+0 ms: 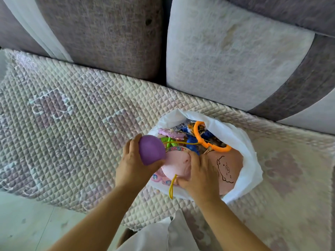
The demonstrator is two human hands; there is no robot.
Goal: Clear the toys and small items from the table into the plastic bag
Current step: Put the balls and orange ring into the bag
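Observation:
A white plastic bag (pixel 249 160) lies open on a quilted sofa seat, full of toys. My left hand (pixel 133 164) grips a purple ball (pixel 151 149) right at the bag's left rim. My right hand (pixel 201 175) grips a pale pink round toy (pixel 176 167) at the bag's mouth; a yellow elastic cord (pixel 172 187) hangs from it over the front rim. Deeper in the bag lie an orange ring-shaped toy (pixel 203 138), blue and green pieces, and a pink item with a pig drawing (pixel 227 171).
The quilted cover (pixel 72 133) spreads wide to the left of the bag and on to the right. Sofa back cushions (pixel 226 57) rise behind it. A pale floor (pixel 27 223) lies at the lower left, past the seat's front edge.

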